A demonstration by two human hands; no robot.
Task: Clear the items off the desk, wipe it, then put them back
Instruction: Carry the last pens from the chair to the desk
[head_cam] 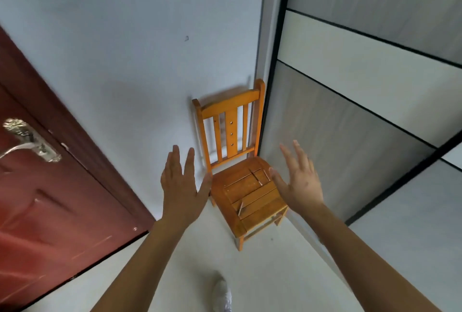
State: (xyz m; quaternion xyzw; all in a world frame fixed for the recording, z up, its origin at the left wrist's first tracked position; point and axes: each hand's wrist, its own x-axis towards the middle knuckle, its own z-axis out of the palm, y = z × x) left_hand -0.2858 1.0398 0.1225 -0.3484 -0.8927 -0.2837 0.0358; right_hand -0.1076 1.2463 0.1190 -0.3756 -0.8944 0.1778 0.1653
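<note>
orange wood fills the middle of the head view: a small chair [240,169] pushed into the corner where the white wall [125,49] meets the panelled wardrobe [362,111]. red door [50,186] with a metal handle [27,141] sits at our left. pale floor [275,274], one white shoe [221,294] at the bottom edge.

the desk is not in view, nor any of its items or a cloth (so how far the task has got cannot be read from here). the chair seat looks bare except for cracks and lifted slivers in the slats.

step in hand, as we judge it: reaching for the chair, possibly to use it as a parking spot for desk items or to move it. to do this well we would take it by the two back posts or the seat sides, keep fingers off the splintered slats, and lift rather than drag it out of the tight corner.

hand pose: both arms stretched forward, bare forearms converging toward the chair. left hand [181,184] back up, fingers spread and straight, holding nothing, just left of the seat edge. right hand [298,181] also spread wide and empty, tilted slightly, over the seat's right side. whether either hand touches the chair we cannot tell; they look just short of it.
</note>
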